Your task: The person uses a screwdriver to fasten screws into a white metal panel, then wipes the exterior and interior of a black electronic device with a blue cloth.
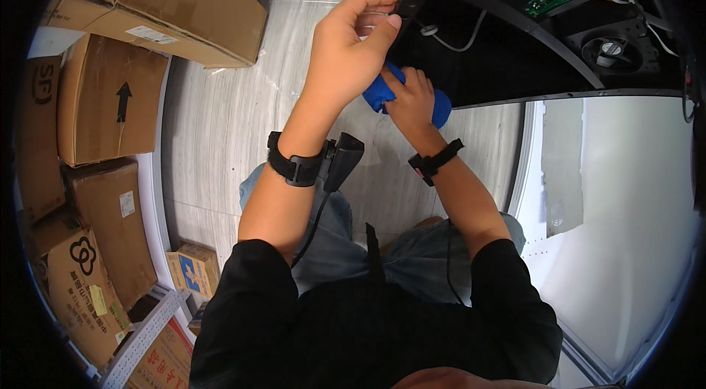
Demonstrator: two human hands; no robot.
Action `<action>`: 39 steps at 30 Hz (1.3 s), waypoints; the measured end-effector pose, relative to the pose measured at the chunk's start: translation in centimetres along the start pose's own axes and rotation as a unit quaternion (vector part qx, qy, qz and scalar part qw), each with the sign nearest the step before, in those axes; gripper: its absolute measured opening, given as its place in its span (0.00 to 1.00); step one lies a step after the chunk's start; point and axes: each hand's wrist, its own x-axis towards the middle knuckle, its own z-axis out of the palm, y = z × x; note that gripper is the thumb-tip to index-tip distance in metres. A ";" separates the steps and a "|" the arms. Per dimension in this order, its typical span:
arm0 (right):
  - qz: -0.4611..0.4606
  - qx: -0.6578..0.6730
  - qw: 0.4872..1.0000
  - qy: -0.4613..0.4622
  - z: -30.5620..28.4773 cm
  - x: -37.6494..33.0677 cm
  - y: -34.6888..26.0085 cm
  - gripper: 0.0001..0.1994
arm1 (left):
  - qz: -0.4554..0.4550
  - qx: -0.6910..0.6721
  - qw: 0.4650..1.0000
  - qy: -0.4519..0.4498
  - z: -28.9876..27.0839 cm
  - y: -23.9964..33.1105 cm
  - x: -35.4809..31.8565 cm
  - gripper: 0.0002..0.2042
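Observation:
My left hand (353, 47) is raised at the left edge of a black cabinet (507, 58), with thumb and fingers drawn together. What sits between the fingertips is too small to make out. Just right of them, a thin grey cable (469, 43) with a pale round piece (429, 30) on it curves inside the cabinet. Lower and to the right, my right hand (413, 101) is wrapped around a bright blue object (442, 108) with rounded ends. Its kind is partly hidden by the fingers. Each wrist wears a black strap.
Cardboard boxes (110, 95) are stacked along the left side, beside a metal shelf frame (143, 337). Green circuit boards (550, 1) and a fan (612, 51) sit inside the cabinet. A white panel (625, 205) stands at the right. Below lies a grey wood-look floor (213, 124).

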 end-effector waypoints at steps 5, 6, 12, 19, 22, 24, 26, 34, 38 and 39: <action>0.002 0.045 0.996 0.081 -0.8 1.6 -0.8 0.30 | -0.019 0.042 0.999 0.000 -0.5 0.8 -0.2 0.13; 0.008 0.051 0.996 0.078 -0.6 1.4 -0.9 0.30 | -0.029 0.055 0.998 -0.003 -0.6 0.7 -0.3 0.13; 0.025 0.031 0.999 -0.008 3.2 -1.9 0.3 0.31 | -0.033 0.126 0.991 -0.010 -0.6 -0.1 -0.4 0.14; 0.068 0.073 0.995 -0.030 1.2 -1.1 0.1 0.32 | -0.016 0.193 0.981 0.001 0.1 0.8 -0.7 0.12; 0.079 0.111 0.990 0.029 -2.2 0.8 -0.2 0.35 | 0.003 0.176 0.984 0.032 0.5 2.2 -0.6 0.13; 0.055 0.111 0.989 0.076 -5.5 2.7 -0.2 0.36 | 0.031 0.181 0.982 0.045 0.7 2.3 -0.6 0.13; 0.063 0.110 0.986 0.112 -8.3 4.0 0.1 0.36 | 0.064 0.197 0.977 0.050 0.9 2.8 -0.4 0.12; 0.127 0.093 0.957 0.242 -19.6 6.0 -0.1 0.39 | 0.212 0.188 0.958 0.043 1.5 5.4 -1.0 0.08; 0.192 0.071 0.950 0.237 -20.3 6.8 1.2 0.41 | 0.233 0.170 0.957 -0.015 2.2 6.9 -1.6 0.12; 0.195 0.078 0.950 0.231 -20.2 7.0 1.1 0.41 | 0.227 0.163 0.960 -0.023 2.4 7.2 -1.6 0.13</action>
